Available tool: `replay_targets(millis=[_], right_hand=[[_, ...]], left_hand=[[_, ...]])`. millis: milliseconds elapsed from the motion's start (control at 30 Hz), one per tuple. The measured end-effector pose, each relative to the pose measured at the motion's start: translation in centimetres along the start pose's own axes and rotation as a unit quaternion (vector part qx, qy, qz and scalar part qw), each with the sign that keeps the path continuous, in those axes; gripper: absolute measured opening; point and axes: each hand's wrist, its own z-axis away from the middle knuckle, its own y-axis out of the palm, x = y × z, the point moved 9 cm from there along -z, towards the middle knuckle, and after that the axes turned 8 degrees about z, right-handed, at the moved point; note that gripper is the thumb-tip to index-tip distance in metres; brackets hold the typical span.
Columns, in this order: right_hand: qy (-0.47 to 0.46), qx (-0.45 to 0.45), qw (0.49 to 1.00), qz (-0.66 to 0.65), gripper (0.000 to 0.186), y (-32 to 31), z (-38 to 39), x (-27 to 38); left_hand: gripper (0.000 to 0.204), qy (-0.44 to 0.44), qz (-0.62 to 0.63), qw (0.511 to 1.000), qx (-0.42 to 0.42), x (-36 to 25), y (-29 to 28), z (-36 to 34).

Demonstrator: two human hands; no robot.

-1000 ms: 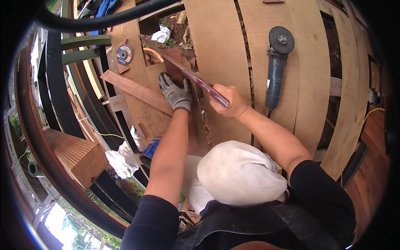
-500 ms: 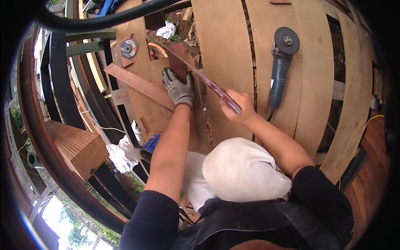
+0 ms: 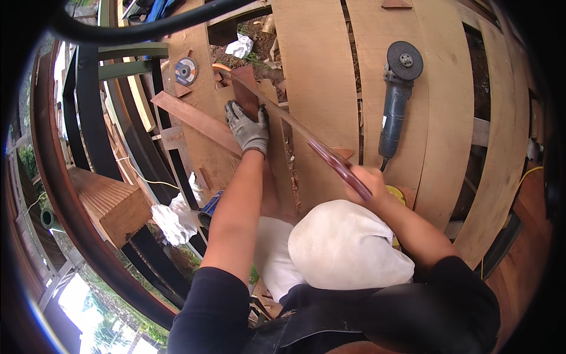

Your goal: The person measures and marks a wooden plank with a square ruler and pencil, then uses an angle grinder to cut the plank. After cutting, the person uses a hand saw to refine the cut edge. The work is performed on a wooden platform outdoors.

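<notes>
My left hand (image 3: 249,131), in a grey work glove, grips a short reddish-brown board (image 3: 243,82) between thumb and fingers and holds it down on the planks. My bare right hand (image 3: 371,187) is closed round the long, straight, reddish-brown handle of a saw (image 3: 321,148). Its narrow blade slants up and left from the handle, reaching across the short board just beyond the gloved fingers. The cutting edge is too small to make out. A longer pale-red wooden strip (image 3: 191,121) lies slantwise, partly under my left hand.
An angle grinder (image 3: 396,103) lies on the planks (image 3: 318,53) at the right. Left of the board are a grinding disc (image 3: 186,71), crumpled white paper (image 3: 175,219) and a blue can (image 3: 210,203). A thick wooden beam (image 3: 109,203) juts in at the left. Gaps separate the planks.
My right hand has drawn the saw back toward me, down and to the right, so a triangular offcut and a yellow object now show. My left hand stays on the board.
</notes>
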Motion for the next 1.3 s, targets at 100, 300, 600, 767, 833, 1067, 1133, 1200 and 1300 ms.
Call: replay_targets(millis=[100,300,600,767,833,1067,1133,1200,1300], right_hand=[[0.003,-0.016,1.0,-0.021,0.01,-3.3,0.7,0.9],[0.057,0.009,0.994,-0.097,0.011,3.7,-6.3,-0.6],[0.032,0.0,0.998,-0.048,0.013,2.4,-3.2,-1.1],[-0.031,0.011,0.999,0.029,0.012,-0.2,1.7,-1.1],[-0.007,0.003,1.0,0.016,0.012,-1.5,3.9,-0.6],[-0.051,-0.051,0.996,0.046,0.011,-3.3,-1.8,2.2],[-0.041,-0.066,0.996,0.045,0.011,-5.5,-1.2,2.1],[-0.037,-0.086,0.994,0.056,0.012,-7.3,0.1,2.0],[-0.035,-0.118,0.988,0.092,0.015,-9.3,2.5,0.9]], left_hand=[[0.09,-0.005,-0.019,1.0,0.001,-0.8,-0.4,0.2],[0.091,0.001,0.014,1.0,0.015,-0.2,0.6,0.1],[0.092,0.001,-0.003,1.0,-0.008,-0.4,0.3,0.1],[0.091,-0.011,-0.017,0.999,-0.028,0.9,-0.4,0.1],[0.09,-0.013,-0.019,0.999,-0.034,0.6,-0.6,0.6],[0.101,-0.021,0.014,0.999,0.021,1.2,0.2,-0.6],[0.105,-0.038,0.014,0.996,0.079,1.7,0.1,-0.9],[0.106,-0.051,-0.001,0.988,0.147,2.5,-0.5,-1.2],[0.095,-0.043,0.002,0.99,0.134,2.8,-2.7,-0.1]])
